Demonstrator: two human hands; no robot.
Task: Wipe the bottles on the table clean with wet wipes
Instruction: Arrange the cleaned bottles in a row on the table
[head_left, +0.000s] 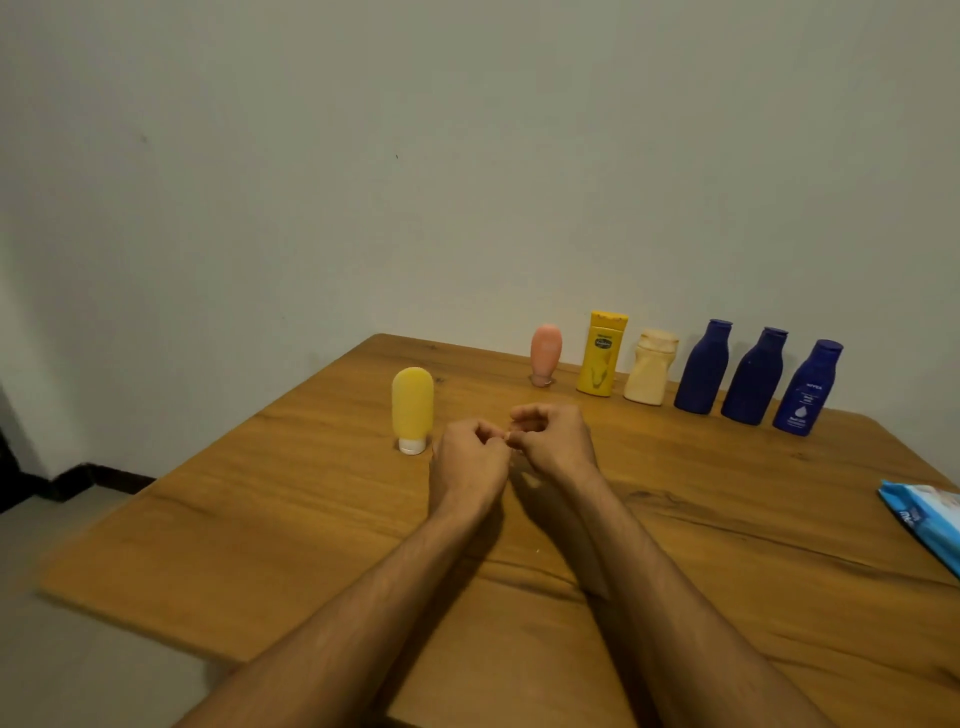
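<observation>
The left hand and the right hand meet over the middle of the table. Both have their fingers curled in and their fingertips touch each other. No wipe or bottle shows in either.

At the far left a yellow tube stands on its white cap, apart from the rest and just beside the left hand. Further back the pink tube also stands on its cap. Next along the wall come the yellow bottle, the cream bottle and the three blue bottles, all upright in a close row.

At the right edge the wet wipes pack lies flat, partly out of view and well apart from both hands.

With no wipe out, the step in hand looks like fetching one. The right hand is the nearer one to the pack. The left would do well to press the pack flat, so that one sheet peels out rather than a clump.

For wiping, the yellow tube seems the natural first pick. It is top-heavy on that small cap, so it should be gripped round its body and lifted before rubbing. The row bottles stand close together, so each should be drawn forward to avoid toppling its neighbours.
</observation>
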